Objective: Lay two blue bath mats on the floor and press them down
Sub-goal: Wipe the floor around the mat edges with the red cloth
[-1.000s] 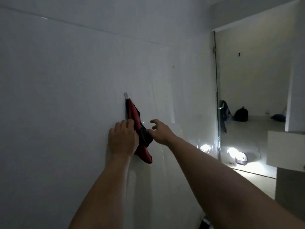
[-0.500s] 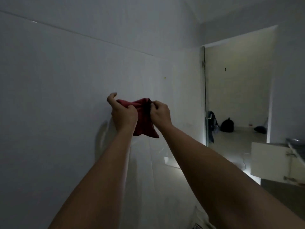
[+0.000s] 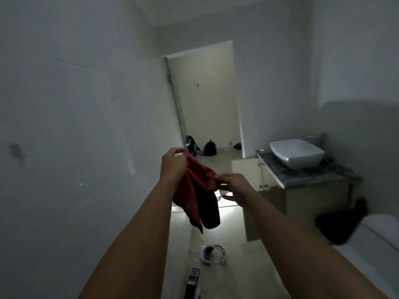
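No blue bath mat shows in this dim bathroom. A red and black cloth hangs in the air in front of me, held by both hands. My left hand grips its upper left corner, fingers closed on the fabric. My right hand pinches its right edge a little lower. The black part of the cloth dangles below the red part, above the pale floor.
A white wall runs along the left. A white basin sits on a grey counter with an open cabinet door to the right. The doorway lies ahead, bags on its floor. A white device and dark object lie below.
Both hands lifted the red cloth off the wall hook and brought it away from the wall. My view has turned right toward the doorway and basin.
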Tool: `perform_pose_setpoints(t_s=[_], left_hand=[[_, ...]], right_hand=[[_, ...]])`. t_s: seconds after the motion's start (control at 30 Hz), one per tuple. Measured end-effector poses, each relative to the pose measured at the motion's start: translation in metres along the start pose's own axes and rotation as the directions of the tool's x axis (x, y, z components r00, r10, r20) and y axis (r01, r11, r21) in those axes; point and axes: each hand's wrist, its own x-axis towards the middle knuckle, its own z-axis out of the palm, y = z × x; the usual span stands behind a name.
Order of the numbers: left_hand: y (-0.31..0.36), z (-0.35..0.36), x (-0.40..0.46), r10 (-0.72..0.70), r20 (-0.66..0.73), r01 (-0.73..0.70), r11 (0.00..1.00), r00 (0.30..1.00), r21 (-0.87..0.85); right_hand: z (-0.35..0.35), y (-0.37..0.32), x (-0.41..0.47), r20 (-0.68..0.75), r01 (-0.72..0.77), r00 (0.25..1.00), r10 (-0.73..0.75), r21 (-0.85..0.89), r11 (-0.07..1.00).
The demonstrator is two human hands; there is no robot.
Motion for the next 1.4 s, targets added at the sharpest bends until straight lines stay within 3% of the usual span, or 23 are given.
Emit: perform_pose_setpoints(t_s=[0.17, 0.3, 0.37, 0.4, 0.5, 0.53, 0.57, 0.73, 0.83, 0.93, 1.03, 1.17, 1.3, 1.4], left_hand=[[-0.01, 0.098, -0.039, -0.008, 0.28, 0.001, 1.0, 0.96, 0.025], [-0.007, 0.174, -0.068, 0.006, 0.587, -0.096, 0.988, 0.809, 0.122], [-0.001, 0.208, -0.081, -0.089, 0.756, -0.023, 0.99, 0.648, 0.136], [0.004, 0.222, -0.086, -0.144, 0.839, -0.004, 0.985, 0.525, 0.171], [0.016, 0.26, -0.108, -0.235, 0.971, -0.084, 0.968, 0.046, 0.238], [0.02, 0.268, -0.116, -0.217, 0.974, -0.079, 0.974, -0.07, 0.212], [0.024, 0.275, -0.126, -0.191, 0.972, -0.049, 0.981, -0.134, 0.186], [0.021, 0.313, -0.166, -0.067, 0.968, 0.236, 0.964, -0.24, 0.125], [0.018, 0.329, -0.197, -0.011, 0.97, 0.314, 0.945, -0.242, 0.089], [0.015, 0.336, -0.223, 0.047, 0.957, 0.411, 0.908, -0.288, 0.079], [0.009, 0.338, -0.241, 0.07, 0.936, 0.458, 0.883, -0.344, 0.102], [0.008, 0.333, -0.258, 0.042, 0.901, 0.48, 0.856, -0.432, 0.191], [0.009, 0.326, -0.264, 0.052, 0.879, 0.499, 0.838, -0.475, 0.22], [0.007, 0.322, -0.259, 0.086, 0.872, 0.496, 0.847, -0.482, 0.19]], right_hand=[[-0.136, 0.023, -0.074, -0.444, 0.042, 0.896, 0.016, 0.121, 0.992], [-0.212, 0.005, -0.143, -0.617, 0.107, 0.785, -0.062, 0.036, 0.994], [-0.234, -0.01, -0.174, -0.682, 0.138, 0.726, -0.091, 0.015, 0.99], [-0.241, -0.017, -0.187, -0.71, 0.146, 0.698, -0.099, 0.006, 0.989], [-0.261, -0.03, -0.225, -0.812, 0.16, 0.567, -0.137, -0.055, 0.986], [-0.265, -0.032, -0.236, -0.847, 0.158, 0.511, -0.148, -0.077, 0.984], [-0.267, -0.032, -0.249, -0.884, 0.146, 0.44, -0.161, -0.107, 0.983], [-0.251, -0.003, -0.294, -0.981, -0.082, 0.116, -0.158, -0.168, 0.982], [-0.232, 0.038, -0.315, -0.999, -0.196, -0.02, -0.049, -0.044, 0.98], [-0.202, 0.08, -0.329, -0.981, -0.13, -0.142, 0.131, 0.15, 0.98], [-0.181, 0.118, -0.34, -0.94, 0.032, -0.073, 0.334, 0.333, 0.942], [-0.168, 0.136, -0.339, -0.93, 0.136, 0.067, 0.362, 0.368, 0.92], [-0.159, 0.125, -0.333, -0.931, 0.246, 0.104, 0.349, 0.364, 0.898], [-0.153, 0.117, -0.33, -0.932, 0.307, 0.042, 0.361, 0.356, 0.883]])
